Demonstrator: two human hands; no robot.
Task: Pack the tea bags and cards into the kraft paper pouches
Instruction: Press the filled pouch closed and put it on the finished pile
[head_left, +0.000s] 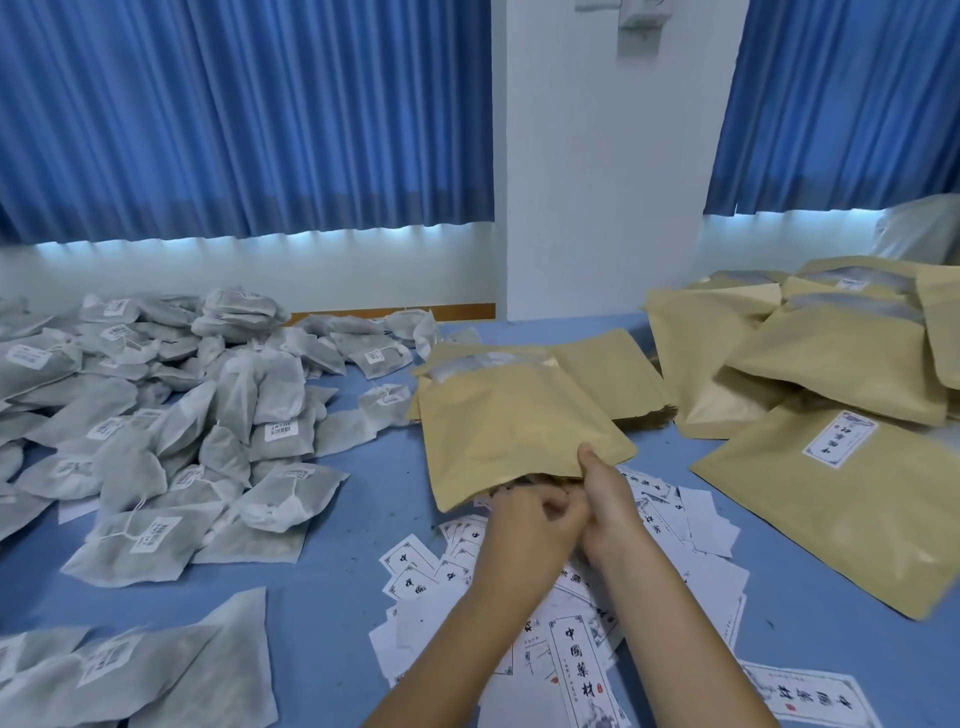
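A kraft paper pouch (511, 421) is lifted off the blue table at the centre, its far end showing white tea bag material. My right hand (605, 499) pinches the pouch's near edge, thumb on top. My left hand (524, 519) has its fingers curled at the pouch's near opening, beside the right hand; what it holds is hidden. White cards with black characters (576, 649) lie scattered under my forearms. A big heap of white tea bags (171, 415) covers the left side.
Filled kraft pouches (831, 364) are piled at the right, one with a white label (839, 439). A stack of flat pouches (608, 374) lies behind the held one. More tea bags (130, 670) lie at the near left. Blue curtains and a white pillar stand behind the table.
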